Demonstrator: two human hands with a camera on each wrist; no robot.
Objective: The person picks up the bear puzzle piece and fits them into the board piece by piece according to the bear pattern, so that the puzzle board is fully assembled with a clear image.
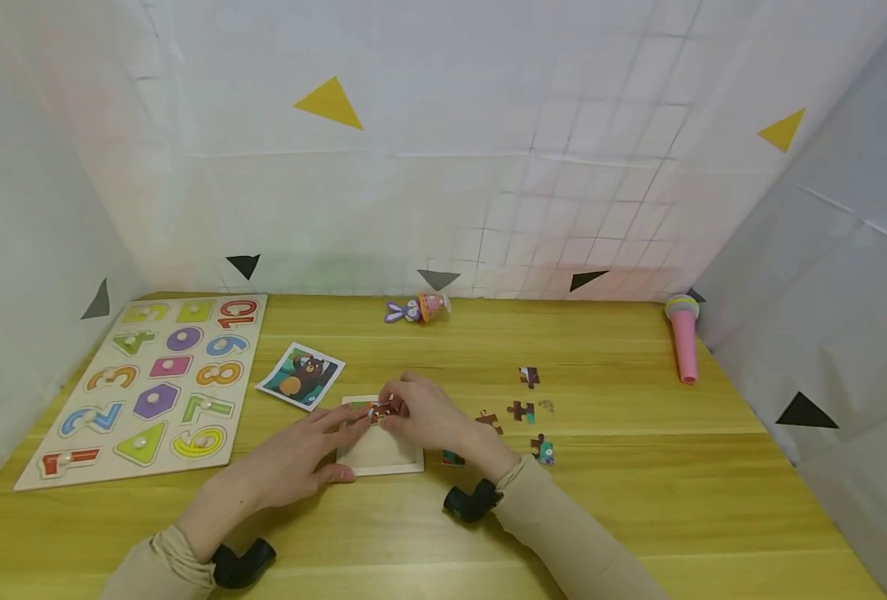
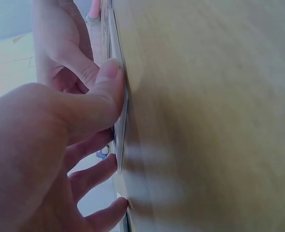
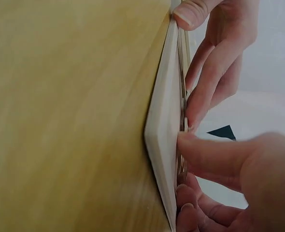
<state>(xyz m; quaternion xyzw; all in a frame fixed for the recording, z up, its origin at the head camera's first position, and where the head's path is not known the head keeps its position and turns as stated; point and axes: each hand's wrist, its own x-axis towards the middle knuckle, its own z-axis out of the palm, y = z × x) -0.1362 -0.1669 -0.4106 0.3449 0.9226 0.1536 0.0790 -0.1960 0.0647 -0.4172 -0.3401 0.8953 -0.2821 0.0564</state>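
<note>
One small puzzle piece point(image 1: 382, 411), brown like a bear, is at the top part of the wooden tray point(image 1: 379, 454), between the two hands. The right hand point(image 1: 432, 421) looks like it pinches this piece with its thumb and fingers. The left hand point(image 1: 289, 458) is stretched out, with its fingertips by the top of the tray and its thumb on the side edge. I think the piece is being fitted in now. A good fit would call for lining up the bumps, then a soft push flat. The tray has a bit of picture, with some green, along its top, and the bottom part shows bare wood. More loose pieces point(image 1: 521, 411) lie on the table point(image 1: 608, 500) to the right of it. A bear card point(image 1: 303, 377) lies near the tray's top left corner. Farther left, a number board point(image 1: 108, 468) holds numbers and shapes. At the back are a bunny toy point(image 1: 417, 309) and a pink microphone point(image 1: 684, 337).
</note>
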